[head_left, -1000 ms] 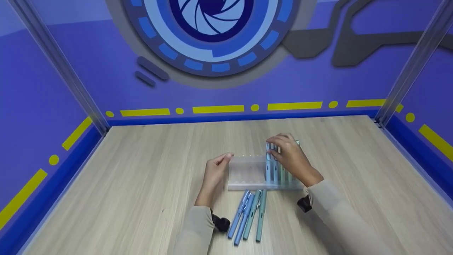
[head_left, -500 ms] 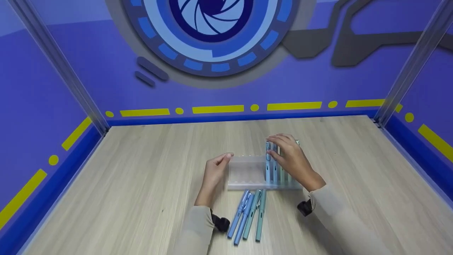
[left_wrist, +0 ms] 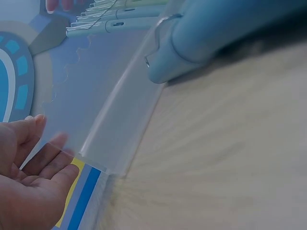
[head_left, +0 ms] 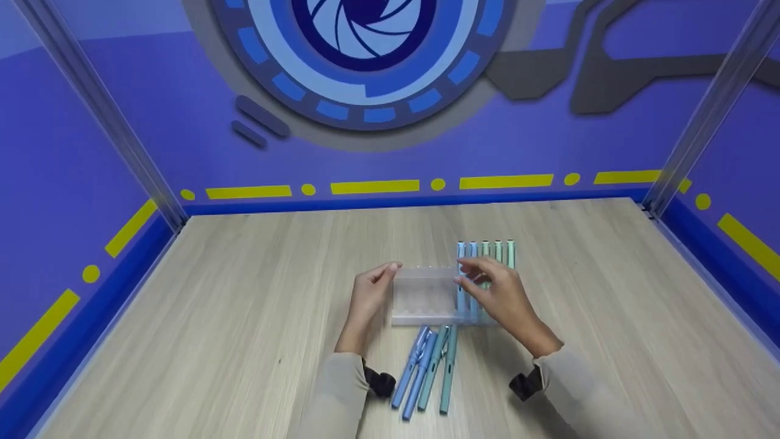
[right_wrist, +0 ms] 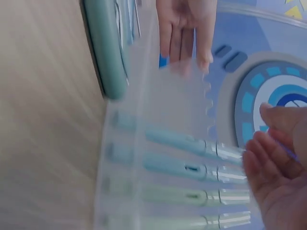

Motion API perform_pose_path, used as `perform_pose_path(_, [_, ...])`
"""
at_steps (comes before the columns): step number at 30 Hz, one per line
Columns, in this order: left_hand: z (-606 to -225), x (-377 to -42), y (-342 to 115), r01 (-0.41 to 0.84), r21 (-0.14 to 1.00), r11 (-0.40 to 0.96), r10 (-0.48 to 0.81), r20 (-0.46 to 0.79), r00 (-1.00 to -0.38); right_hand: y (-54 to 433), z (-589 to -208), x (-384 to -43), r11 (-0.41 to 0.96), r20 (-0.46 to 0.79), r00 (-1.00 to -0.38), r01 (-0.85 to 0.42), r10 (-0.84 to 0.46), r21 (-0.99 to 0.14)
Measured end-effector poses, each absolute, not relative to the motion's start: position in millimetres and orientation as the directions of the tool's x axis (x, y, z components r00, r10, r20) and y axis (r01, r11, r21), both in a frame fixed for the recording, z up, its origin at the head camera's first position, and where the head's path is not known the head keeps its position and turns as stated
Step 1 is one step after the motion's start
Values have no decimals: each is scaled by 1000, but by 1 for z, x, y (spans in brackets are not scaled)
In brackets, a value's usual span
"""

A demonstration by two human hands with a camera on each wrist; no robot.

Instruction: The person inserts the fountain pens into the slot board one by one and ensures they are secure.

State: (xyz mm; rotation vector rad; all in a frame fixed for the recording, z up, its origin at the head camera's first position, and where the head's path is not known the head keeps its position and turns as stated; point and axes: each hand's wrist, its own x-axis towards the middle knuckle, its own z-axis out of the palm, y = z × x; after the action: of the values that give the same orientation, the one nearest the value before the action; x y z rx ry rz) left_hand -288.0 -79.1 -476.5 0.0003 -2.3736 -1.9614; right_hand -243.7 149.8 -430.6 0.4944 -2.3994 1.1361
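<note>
A clear plastic pen stand (head_left: 425,297) lies across the middle of the table. Several capped pens (head_left: 498,249), light blue and pale green, fill its right part side by side. At its upper left corner my left hand (head_left: 370,299) holds the edge between thumb and fingers; some fingertips show blurred through the plastic in the left wrist view. My right hand (head_left: 503,297) hovers before the pens in the stand, nothing between its loosely bent fingers (right_wrist: 268,160). In front of the stand lie two blue pens (head_left: 411,372) and two green pens (head_left: 449,372).
Wood-grain tabletop (head_left: 256,305) surrounds the stand. Behind it rises a printed blue-purple wall (head_left: 378,161), with side walls left and right. Black wrist cameras (head_left: 381,385) sit under both cuffs, the left one close to the loose blue pens.
My right hand has come off the tops of the standing pens and moved down toward me, uncovering their caps. The left hand, the stand and the loose pens keep their places.
</note>
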Motion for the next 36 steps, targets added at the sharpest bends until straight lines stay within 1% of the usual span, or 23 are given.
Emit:
perform_pose_path(4, [-476,-288,-79,44,981,190,-40,53,-998,146,-438,-234,574,406,-905,-400,-125,-715])
perform_pose_path(8, [-476,-288,-79,37,983,182,-46,46,-998,145,-447,-225,553,252,-953,-303,-168,-776])
perform_pose_path(13, [-475,-287,-78,34,984,172,-47,43,-998,144,-455,-217,550,106,-962,-232,-251,-802])
perform_pose_path(18, [-475,-288,-78,27,987,161,-49,35,-998,144,-462,-213,559,14,-954,-187,-299,-808])
perform_pose_path(21, [-477,-288,-78,38,985,166,-49,46,-998,145,-465,-212,561,-16,-942,-186,-335,-807])
perform_pose_path(26, [-476,-287,-80,51,984,171,-45,59,-997,147,-467,-210,567,-33,-915,-221,-402,-793])
perform_pose_path(31, [-476,-287,-80,57,984,167,-35,64,-997,148,-467,-209,558,-59,-905,-207,-420,-804])
perform_pose_path(36, [-476,-288,-79,58,982,180,-34,65,-997,150,-469,-209,525,-44,-900,-212,-433,-824])
